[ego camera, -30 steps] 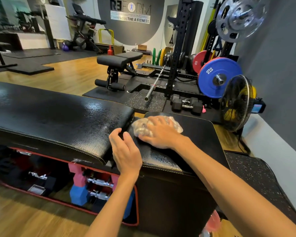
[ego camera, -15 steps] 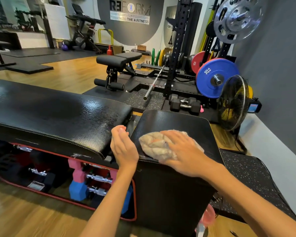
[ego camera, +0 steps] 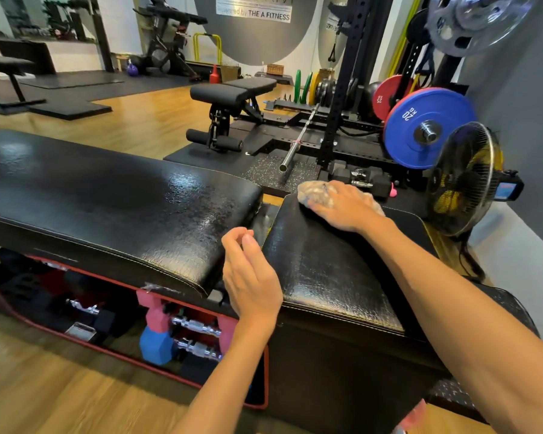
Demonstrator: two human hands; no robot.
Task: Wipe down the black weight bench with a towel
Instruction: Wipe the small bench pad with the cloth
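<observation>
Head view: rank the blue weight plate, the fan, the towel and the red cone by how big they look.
1. Blue weight plate and fan: near alike, unranked.
2. Towel, partly hidden under the right hand.
3. Red cone, smallest, though farthest away.

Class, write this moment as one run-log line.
step: wiping | right hand: presses towel on far edge of small bench pad | left hand: loose, holds nothing, over gap between pads

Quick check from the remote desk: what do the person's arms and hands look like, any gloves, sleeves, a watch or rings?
Both forearms are bare right to the frame's bottom edge; no sleeves show. The left hand and right hand wear no gloves. No watch, bands or rings are visible on the wrists and fingers that show.
</observation>
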